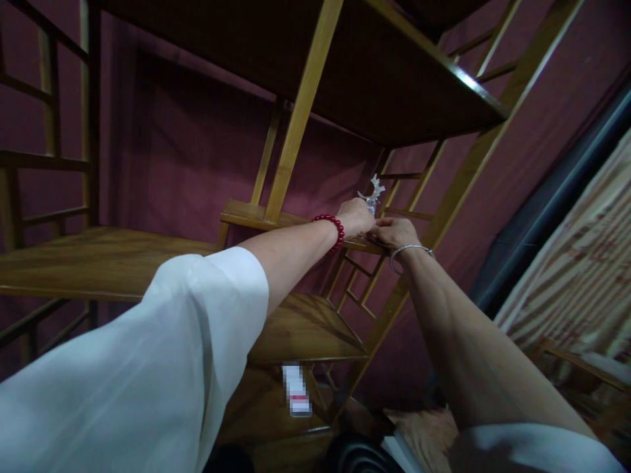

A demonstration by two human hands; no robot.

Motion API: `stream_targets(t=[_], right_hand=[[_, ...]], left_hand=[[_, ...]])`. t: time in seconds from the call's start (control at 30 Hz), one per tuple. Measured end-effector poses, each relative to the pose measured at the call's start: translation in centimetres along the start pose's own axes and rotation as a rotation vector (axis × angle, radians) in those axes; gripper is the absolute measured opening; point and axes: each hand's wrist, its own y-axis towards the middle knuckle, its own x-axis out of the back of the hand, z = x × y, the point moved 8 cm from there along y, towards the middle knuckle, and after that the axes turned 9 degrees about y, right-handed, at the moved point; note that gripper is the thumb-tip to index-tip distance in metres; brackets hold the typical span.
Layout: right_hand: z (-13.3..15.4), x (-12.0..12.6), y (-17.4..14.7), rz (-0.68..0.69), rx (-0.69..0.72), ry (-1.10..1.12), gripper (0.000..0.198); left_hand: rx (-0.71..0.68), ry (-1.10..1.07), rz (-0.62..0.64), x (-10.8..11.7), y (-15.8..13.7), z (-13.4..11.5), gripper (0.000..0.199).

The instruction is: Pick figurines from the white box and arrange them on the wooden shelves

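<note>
A small clear, shiny ornament with antler-like branches (373, 190) stands on the upper right shelf board of a wooden rack. My left hand (355, 217), below a red bead bracelet, is closed around its lower part from the left. My right hand (394, 233), with a silver bangle at the wrist, has its fingers pinched together at the ornament's base, close against the left hand. Both hands hide the base, so what the right fingertips touch is hard to make out. The shelf board (246, 211) runs beneath both hands.
A wide upper shelf (394, 79) hangs over the hands, and a slanting wooden post (303, 112) stands left of them. Lower shelf boards (305, 328) lie beneath my arms. A blurred white box (296, 391) rests low down. Striped curtain-like cloth (566, 276) is at the right.
</note>
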Motion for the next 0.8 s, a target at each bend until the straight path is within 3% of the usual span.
stream_targets(t=[0.17, 0.5, 0.67, 0.8], right_hand=[[-0.2, 0.7, -0.3, -0.036, -0.025, -0.050, 0.018], [-0.6, 1.6, -1.5, -0.023, -0.037, -0.019, 0.024], [-0.5, 1.9, -2.1, -0.003, -0.027, 0.016, 0.029], [-0.4, 2.6, -2.5, -0.026, -0.029, -0.005, 0.026]], left_hand=[[-0.123, 0.218, -0.072, 0.4, -1.5, -1.3, 0.026], [-0.158, 0.245, -0.065, 1.0, -4.3, -1.8, 0.027], [-0.316, 0.195, -0.072, 1.1, -6.2, -2.3, 0.025], [-0.466, 0.191, -0.006, 0.9, -8.5, -2.6, 0.032]])
